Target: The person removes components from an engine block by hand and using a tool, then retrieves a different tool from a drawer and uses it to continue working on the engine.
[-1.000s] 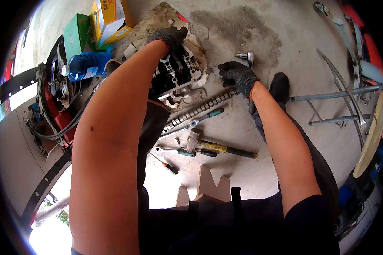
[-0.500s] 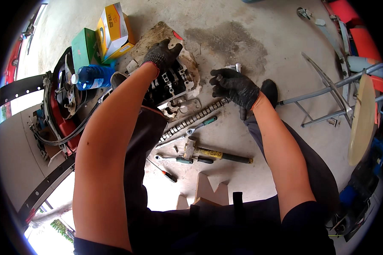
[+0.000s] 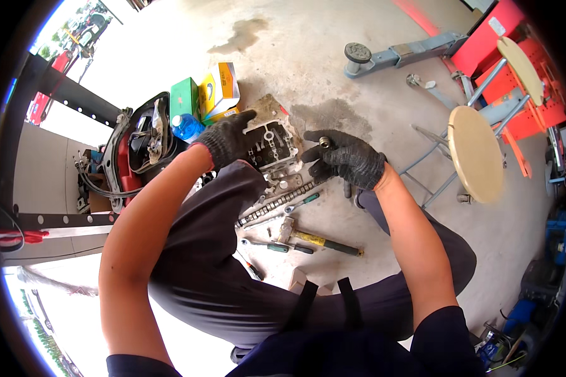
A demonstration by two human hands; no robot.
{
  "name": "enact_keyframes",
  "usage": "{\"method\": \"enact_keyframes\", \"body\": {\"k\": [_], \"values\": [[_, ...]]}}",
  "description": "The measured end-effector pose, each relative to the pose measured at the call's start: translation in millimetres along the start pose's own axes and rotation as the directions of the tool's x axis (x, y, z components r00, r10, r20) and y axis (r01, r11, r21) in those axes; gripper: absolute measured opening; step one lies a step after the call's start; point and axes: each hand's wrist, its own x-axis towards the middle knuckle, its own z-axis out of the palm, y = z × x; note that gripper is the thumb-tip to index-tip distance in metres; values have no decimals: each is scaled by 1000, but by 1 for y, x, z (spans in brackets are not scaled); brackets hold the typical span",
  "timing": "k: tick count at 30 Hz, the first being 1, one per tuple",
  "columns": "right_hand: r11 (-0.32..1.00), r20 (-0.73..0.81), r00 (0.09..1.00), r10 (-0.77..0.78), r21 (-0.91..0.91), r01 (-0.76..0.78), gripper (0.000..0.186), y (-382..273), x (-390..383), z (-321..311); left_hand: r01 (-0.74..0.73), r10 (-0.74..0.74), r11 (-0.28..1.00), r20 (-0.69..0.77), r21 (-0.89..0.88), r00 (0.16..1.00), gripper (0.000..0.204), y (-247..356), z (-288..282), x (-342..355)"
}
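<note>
My left hand [image 3: 227,139], in a dark knit glove, reaches over the left side of an engine cylinder head [image 3: 290,132] on the floor. One finger points out to the upper right; the others are mostly hidden under the hand. My right hand [image 3: 349,160], also gloved, is just right of the cylinder head. Its fingers are wrapped round what looks like a socket wrench, with a shiny round socket [image 3: 324,142] showing between the fingers and a dark handle [image 3: 347,189] below the palm. Close by, a camshaft [image 3: 277,204] lies slantwise on the floor.
Nearer me lie a green-handled ratchet [image 3: 303,202], a hammer with a yellow and black handle [image 3: 321,241] and a second ratchet [image 3: 264,245]. Boxes [image 3: 219,91] and a blue bottle [image 3: 187,127] stand at the left. Folding stools [image 3: 475,157] are at the right.
The view has shifted, bringing more of the right side into sight. My right hand has turned the socket end toward me. My left hand has moved back toward the cylinder head's left edge.
</note>
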Motion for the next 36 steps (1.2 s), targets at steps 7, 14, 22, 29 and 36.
{"method": "enact_keyframes", "body": {"k": [7,14,22,29,36], "values": [[996,30,999,-10,-87,13,45,-31,-81,60,183,-195,981,-326,-67,925,49,-58,-98,-97],[862,-197,964,-178,-504,56,37,-90,-189,95,311,-370,806,-19,-504,929,37,-125,-132,-182],[700,-398,862,-313,-710,-74,41,-144,-216,130,298,-340,782,27,-547,940,34,-116,-78,-218],[582,-568,799,-199,-724,-370,26,-104,-132,88,369,-356,764,132,-530,925,52,-84,-56,-187],[436,-696,716,63,-626,-647,32,11,-26,-32,394,-293,870,333,-297,896,49,-155,6,-181]]}}
